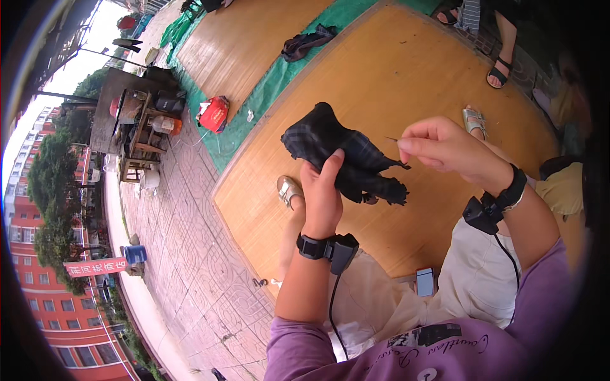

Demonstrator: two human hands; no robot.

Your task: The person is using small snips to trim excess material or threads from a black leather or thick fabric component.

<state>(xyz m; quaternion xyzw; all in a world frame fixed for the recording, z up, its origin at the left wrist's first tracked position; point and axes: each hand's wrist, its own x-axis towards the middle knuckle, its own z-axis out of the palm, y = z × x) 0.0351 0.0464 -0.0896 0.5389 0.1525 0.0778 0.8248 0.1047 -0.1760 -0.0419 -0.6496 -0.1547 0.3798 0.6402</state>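
Observation:
My left hand [323,190] grips a piece of dark checked cloth [340,149] with ragged edges, the thumb lying on top and the fingers underneath. To the right of the cloth, my right hand [438,147] pinches a thin needle [390,138] between thumb and fingertips. The needle's tip points left toward the cloth, with a gap between them. Any thread on it is too fine to make out. Both hands are raised above a tan mat, and each wrist wears a black strapped device.
Beneath me spreads a tan mat [387,70], edged by green sheeting [267,82]. Dark cloth [307,43] lies at its far edge. A red bag [213,114] and wooden stand [145,136] are on the left. A phone [425,282] rests between my legs. Another person's sandalled foot [498,75] is far right.

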